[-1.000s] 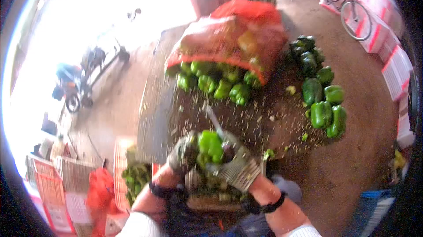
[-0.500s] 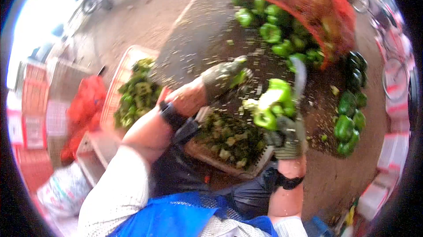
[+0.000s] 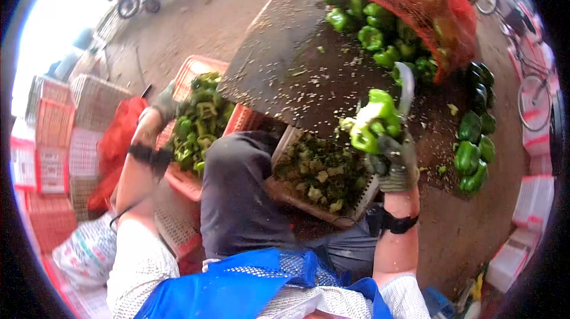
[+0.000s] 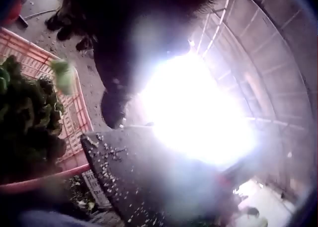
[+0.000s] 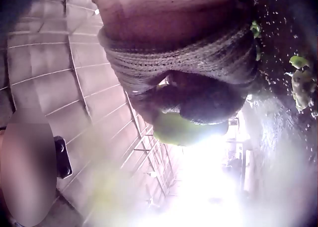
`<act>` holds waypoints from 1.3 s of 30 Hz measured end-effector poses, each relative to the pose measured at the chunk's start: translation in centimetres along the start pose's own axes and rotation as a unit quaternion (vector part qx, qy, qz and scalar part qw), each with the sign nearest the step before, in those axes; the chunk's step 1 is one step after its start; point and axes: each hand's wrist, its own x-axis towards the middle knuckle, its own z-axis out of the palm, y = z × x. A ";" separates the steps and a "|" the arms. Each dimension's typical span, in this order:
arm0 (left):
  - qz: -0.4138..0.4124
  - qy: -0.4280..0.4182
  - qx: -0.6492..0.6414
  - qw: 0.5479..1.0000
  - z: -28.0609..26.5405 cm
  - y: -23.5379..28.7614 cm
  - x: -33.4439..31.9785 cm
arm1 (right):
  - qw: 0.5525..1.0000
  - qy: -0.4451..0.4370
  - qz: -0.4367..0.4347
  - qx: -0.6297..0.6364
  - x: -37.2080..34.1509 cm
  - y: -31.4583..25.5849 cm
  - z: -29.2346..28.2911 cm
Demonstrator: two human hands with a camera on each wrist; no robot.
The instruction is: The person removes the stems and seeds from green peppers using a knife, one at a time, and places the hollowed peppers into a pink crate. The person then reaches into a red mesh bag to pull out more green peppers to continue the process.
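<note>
In the head view, a cut green pepper (image 3: pixel 375 122) is gripped by the gloved right hand (image 3: pixel 396 164) above the near edge of the tabletop (image 3: pixel 279 75). A knife (image 3: pixel 407 87) stands upright beside it, apparently held in the same grip — the handle is hidden — by which the left hand (image 3: pixel 161 104) is left free. The latter is positioned at the outer side of an orange crate (image 3: pixel 198 67) of pepper pieces (image 3: pixel 202 120). A pale crate (image 3: pixel 368 197) of trimmings is set below the table edge, presumably so that waste can be dropped directly. Whole peppers (image 3: pixel 469 159) are lined up at the right, probably for easy reach. Lettering on a white sack (image 3: pixel 89 251) cannot be read.

In the left wrist view, the left hand is seen in dark silhouette; thumb and fingers are spread, with nothing visibly held. A blurred green piece (image 4: pixel 63 76) appears against the orange crate, apart from the fingers.

In the right wrist view, the fingers are curled over the green pepper; the knife cannot be made out. No brand or label is legible.
</note>
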 end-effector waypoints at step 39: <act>0.140 -0.366 -0.161 0.906 26.0 10.7 1.9 | 0.957 -0.029 -0.213 -0.193 1.2 1.0 -0.8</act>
